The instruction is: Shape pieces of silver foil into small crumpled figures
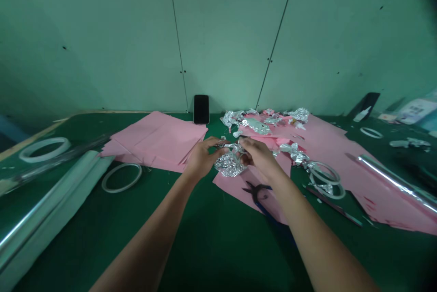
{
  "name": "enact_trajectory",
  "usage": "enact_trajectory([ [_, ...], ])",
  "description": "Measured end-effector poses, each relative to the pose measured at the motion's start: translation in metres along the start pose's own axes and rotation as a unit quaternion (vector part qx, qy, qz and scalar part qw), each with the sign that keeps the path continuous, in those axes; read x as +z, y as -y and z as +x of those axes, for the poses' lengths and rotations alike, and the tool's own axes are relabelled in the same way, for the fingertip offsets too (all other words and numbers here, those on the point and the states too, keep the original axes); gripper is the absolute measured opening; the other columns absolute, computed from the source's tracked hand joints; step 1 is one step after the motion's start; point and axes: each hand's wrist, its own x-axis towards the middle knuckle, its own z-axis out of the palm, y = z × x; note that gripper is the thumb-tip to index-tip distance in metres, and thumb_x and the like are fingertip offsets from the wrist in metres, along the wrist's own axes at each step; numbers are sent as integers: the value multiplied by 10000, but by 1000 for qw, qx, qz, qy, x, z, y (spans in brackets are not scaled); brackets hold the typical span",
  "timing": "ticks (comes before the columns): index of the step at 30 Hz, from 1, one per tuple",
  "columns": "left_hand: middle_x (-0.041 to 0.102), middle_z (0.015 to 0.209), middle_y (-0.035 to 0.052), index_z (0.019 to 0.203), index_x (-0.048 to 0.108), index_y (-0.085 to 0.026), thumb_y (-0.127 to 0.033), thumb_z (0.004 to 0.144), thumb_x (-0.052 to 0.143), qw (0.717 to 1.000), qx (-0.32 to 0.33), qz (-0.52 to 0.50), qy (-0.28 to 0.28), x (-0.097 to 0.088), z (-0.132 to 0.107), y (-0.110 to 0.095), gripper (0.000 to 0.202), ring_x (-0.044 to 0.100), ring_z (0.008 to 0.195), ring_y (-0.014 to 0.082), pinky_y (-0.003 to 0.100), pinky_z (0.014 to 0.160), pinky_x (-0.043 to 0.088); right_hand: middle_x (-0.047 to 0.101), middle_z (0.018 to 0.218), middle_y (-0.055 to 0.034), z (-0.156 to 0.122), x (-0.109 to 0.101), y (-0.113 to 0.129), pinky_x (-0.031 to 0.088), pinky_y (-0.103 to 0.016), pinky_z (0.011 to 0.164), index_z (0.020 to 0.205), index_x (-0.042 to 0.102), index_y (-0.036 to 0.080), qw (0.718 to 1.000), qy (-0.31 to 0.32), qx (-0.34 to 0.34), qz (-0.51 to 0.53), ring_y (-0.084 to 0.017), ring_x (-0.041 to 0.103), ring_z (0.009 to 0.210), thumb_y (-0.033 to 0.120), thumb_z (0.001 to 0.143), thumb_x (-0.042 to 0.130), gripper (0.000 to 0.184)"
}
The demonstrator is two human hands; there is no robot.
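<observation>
Foil [231,165] up front in the head view, held above the counter [211,242]! Left hand [201,157] pinches one side, right hand [258,153] grips the other, presumably steadying its narrow top; pliers [254,190] lie on pink paper [235,188], seemingly for easy reach.

Forms a green tabletop [205,242]. Carries an upright black smartphone [201,110]; left of that smartphone, fanned pink paper sheets [157,139] and two white rings [43,159]; right of it and nearer, more pink sheets [331,148] and a slim dark stick [336,207].
</observation>
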Motion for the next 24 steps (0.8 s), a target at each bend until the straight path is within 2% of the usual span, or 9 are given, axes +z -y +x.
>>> enact_trajectory([
  [4,696,975,65,991,707,-186,-374,824,620,1000,-3,17,-1,0,0,-2,266,634,875,184,276,744,481,586,710,19,-2,2,1,436,-264,559,895,658,225,998,1,-63,-14,-108,535,569,390,715,702,247],
  [7,695,904,61,987,695,-164,-392,851,573,999,-25,20,-9,0,1,-2,292,617,791,172,261,661,457,610,746,11,-2,3,0,450,-279,589,903,661,231,986,-16,-132,-104,-123,541,603,325,740,664,189],
  [11,635,712,32,846,695,-148,-429,882,499,998,-41,32,-23,0,1,-3,345,551,656,147,253,565,387,629,870,-18,0,7,-5,469,-291,633,808,646,223,943,-50,-252,-209,-157,590,712,192,767,581,83],
  [15,674,829,47,912,694,-155,-420,847,553,999,-35,15,-11,0,0,-7,307,593,760,169,265,649,433,607,880,-31,3,11,-12,489,-317,733,789,621,223,894,-73,-354,-266,-195,605,875,89,761,536,161],
  [19,687,858,60,939,682,-150,-361,815,592,998,-48,36,-10,2,1,-11,261,607,757,176,275,665,449,610,920,-40,1,12,-13,498,-347,788,826,608,231,876,-66,-367,-307,-205,605,912,117,797,545,134],
  [24,675,868,58,900,672,-151,-350,805,594,999,-49,19,-7,3,2,-12,234,601,764,178,274,663,440,666,961,-45,-3,10,-10,520,-311,658,1002,583,237,920,-97,-282,-254,-185,640,797,257,853,553,153],
])
